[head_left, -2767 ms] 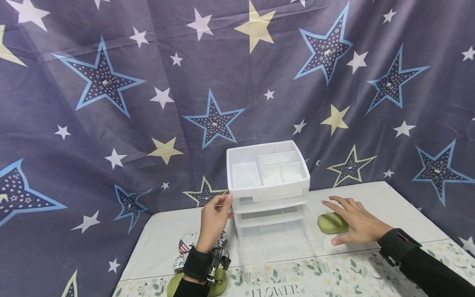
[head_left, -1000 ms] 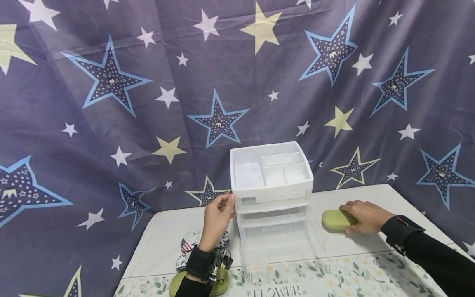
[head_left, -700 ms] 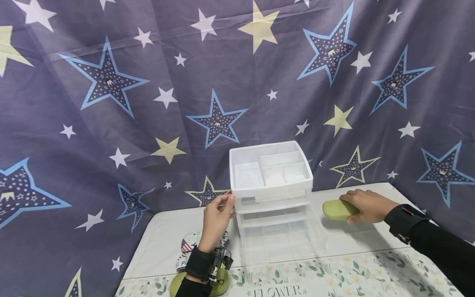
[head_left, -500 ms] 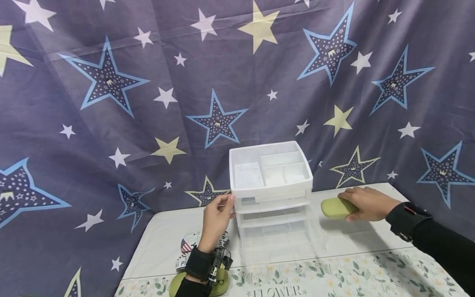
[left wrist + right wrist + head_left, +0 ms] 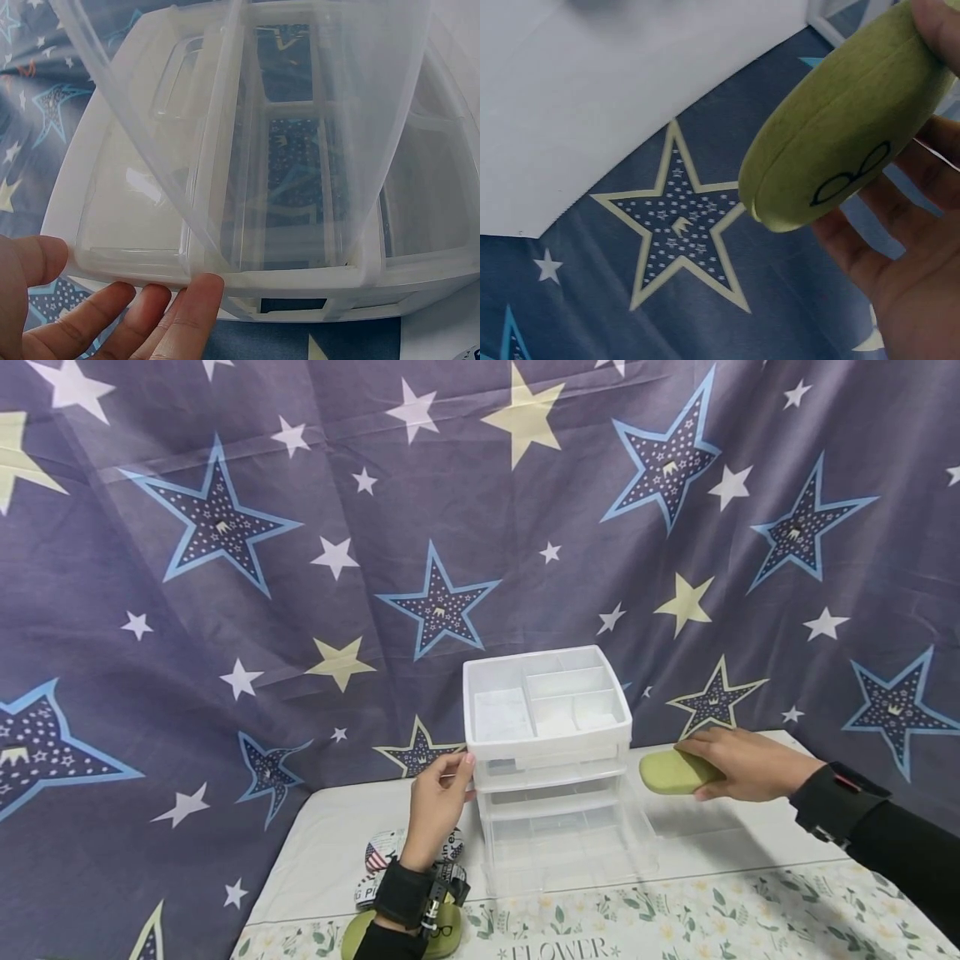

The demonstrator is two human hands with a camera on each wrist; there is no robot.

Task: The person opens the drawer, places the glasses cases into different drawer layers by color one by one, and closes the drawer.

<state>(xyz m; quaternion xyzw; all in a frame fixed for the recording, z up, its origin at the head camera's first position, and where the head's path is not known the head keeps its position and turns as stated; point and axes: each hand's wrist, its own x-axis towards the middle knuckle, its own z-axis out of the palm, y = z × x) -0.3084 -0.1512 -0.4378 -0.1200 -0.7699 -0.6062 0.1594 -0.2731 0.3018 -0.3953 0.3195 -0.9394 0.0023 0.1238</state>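
A white plastic drawer unit point(image 5: 547, 739) stands on the table with a clear drawer point(image 5: 573, 852) pulled out below its top one. My left hand point(image 5: 438, 797) holds the unit's left front edge; in the left wrist view the thumb and fingertips point(image 5: 201, 296) lie along the white frame. To the right of the unit, my right hand point(image 5: 750, 764) grips a green glasses case point(image 5: 673, 772) by its right end, raised over the table with a shadow below. In the right wrist view a black spectacles outline shows on the case point(image 5: 817, 142), thumb above and fingers beneath.
Another green glasses case point(image 5: 446, 931) lies under my left wrist at the table's front. Just behind it are rounded, newsprint-patterned cases point(image 5: 382, 852), partly hidden by the forearm. A starry curtain point(image 5: 300, 610) hangs behind the table point(image 5: 341, 822); a flowered cloth covers its front.
My right hand reached the green glasses case, took hold of it and lifted it off the table, then shifted it slightly left toward the drawer unit. The left hand stayed at the unit's edge.
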